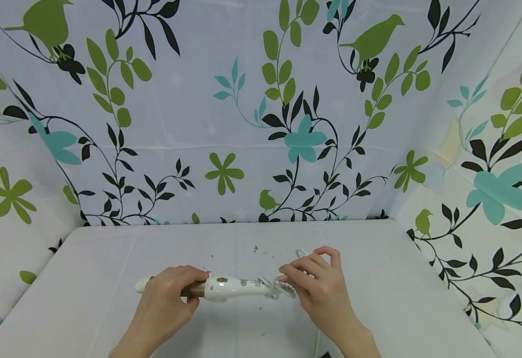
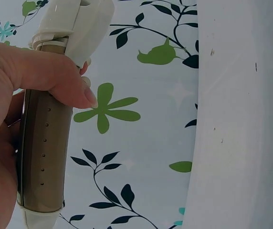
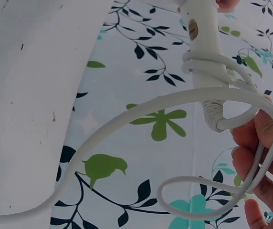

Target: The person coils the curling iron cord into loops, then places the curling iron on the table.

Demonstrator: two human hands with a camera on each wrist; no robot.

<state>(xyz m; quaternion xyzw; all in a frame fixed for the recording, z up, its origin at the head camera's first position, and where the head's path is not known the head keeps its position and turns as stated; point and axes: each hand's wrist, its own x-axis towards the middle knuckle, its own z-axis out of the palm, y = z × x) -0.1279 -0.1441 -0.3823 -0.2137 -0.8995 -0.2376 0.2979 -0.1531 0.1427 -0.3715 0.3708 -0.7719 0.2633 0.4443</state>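
A curling iron with a white handle (image 1: pixel 236 288) and a brown-gold barrel (image 2: pixel 46 143) lies crosswise above the white table. My left hand (image 1: pixel 166 298) grips it round the barrel, with the thumb across it in the left wrist view. White cord (image 3: pixel 170 100) is wound in loops round the handle's end. At that end my right hand (image 1: pixel 321 291) holds part of the cord between its fingers. One loose loop hangs by the right fingers in the right wrist view, and a length runs off to the left there.
The white tabletop (image 1: pixel 359 263) carries small dark specks (image 1: pixel 256 248) beyond the handle. A patterned cloth (image 1: pixel 175 124) with leaves and birds walls the back and both sides. A small black object (image 1: pixel 325 355) shows at the bottom edge, near the cord.
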